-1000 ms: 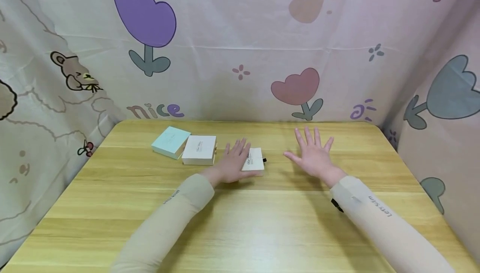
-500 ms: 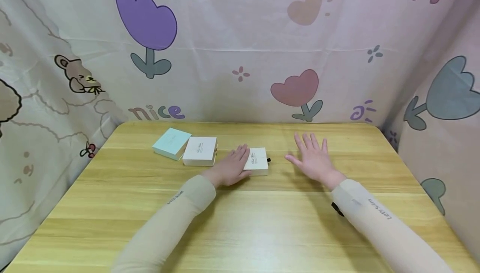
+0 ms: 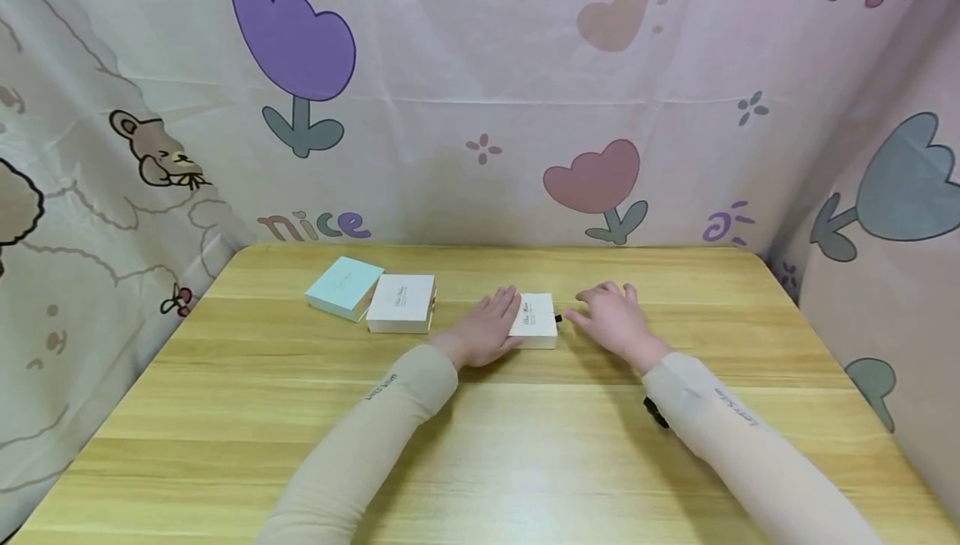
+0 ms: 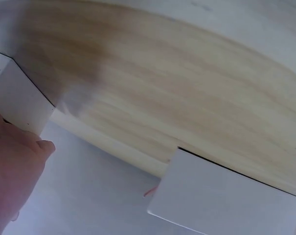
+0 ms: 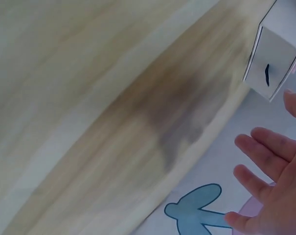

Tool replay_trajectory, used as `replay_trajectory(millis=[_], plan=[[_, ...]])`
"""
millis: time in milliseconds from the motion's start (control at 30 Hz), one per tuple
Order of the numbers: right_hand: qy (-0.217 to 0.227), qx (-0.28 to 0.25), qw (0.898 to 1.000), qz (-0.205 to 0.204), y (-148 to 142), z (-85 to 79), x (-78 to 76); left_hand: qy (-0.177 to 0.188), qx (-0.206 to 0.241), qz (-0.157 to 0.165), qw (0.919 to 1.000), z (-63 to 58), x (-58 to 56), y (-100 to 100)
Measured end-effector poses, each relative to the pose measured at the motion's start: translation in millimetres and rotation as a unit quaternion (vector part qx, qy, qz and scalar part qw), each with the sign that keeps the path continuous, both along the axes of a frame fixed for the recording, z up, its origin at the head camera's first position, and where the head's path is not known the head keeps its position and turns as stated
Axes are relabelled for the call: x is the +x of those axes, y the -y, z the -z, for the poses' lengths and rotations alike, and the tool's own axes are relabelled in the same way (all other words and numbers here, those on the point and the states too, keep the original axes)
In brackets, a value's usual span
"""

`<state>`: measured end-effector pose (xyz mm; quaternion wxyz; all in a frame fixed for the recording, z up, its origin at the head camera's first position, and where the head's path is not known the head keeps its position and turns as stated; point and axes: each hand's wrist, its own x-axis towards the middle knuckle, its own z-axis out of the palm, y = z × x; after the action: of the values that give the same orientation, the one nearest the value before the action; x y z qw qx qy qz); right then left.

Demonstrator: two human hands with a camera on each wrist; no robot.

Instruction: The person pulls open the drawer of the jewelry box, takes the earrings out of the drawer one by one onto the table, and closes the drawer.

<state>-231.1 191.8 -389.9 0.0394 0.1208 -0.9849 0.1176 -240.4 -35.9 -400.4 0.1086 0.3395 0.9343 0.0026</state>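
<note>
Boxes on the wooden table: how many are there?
3: a pale-blue square box leftmost, a white square box beside it, a white black-tabbed box between left hand and right hand.

The table [image 3: 480,445] bears a tabbed box [image 3: 536,318] touching my left fingers [image 3: 502,305], a white box [image 3: 401,302] and blue box [image 3: 345,285] leftward of them.

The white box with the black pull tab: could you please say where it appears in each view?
Head: the white box is just below and right of centre, partly hidden by the left hand.
Left wrist: box cut off by left edge.
Right wrist: box in the upper right corner.
Shared landmark: the wood-grain tabletop.
</note>
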Motion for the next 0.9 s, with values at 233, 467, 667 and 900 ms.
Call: replay_trajectory(millis=[233,467,667,900], plan=[[0.019,-0.023,1.000,-0.009,11,2.5,-4.6,-0.005,-0.015,-0.003,0.9999,2.9,0.0,-3],[0.028,-0.034,0.999,-0.015,17,2.4,-4.4,-0.010,-0.019,0.002,0.9998,6.6,-2.8,-8],[0.052,-0.040,0.998,-0.003,25,0.0,-6.4,-0.008,-0.013,-0.006,0.9999,5.5,-1.8,-8],[0.070,-0.061,0.995,0.030,30,1.9,-10.0,0.001,0.004,-0.010,0.9999,5.9,-0.3,-6]])
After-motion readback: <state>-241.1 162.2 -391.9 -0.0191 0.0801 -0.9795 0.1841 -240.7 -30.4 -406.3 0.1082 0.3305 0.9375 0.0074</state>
